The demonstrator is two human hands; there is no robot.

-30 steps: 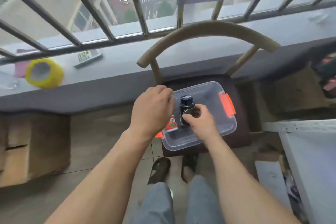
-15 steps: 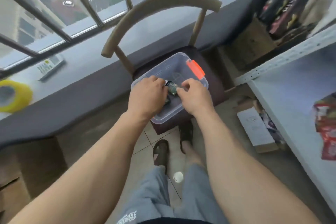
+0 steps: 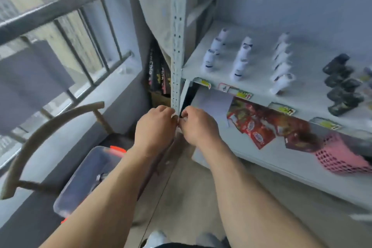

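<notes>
L hand (image 3: 155,126), R hand (image 3: 198,124) pinch-curled on tiny pale bit (image 3: 174,115), grey shelf (image 3: 261,66) by window bars (image 3: 60,8)

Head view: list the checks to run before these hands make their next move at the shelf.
1. Both hands in view: ok; left hand and right hand meet fingertip to fingertip before the shelf post.
2. What they pinch: cannot tell; the curled fingers hide it.
3. Bare room on the upper shelf: ok, left of the white bottles.
4. Black bottles upright: cannot tell; blurred.
5. Clear bin resting on the chair: ok.
</notes>
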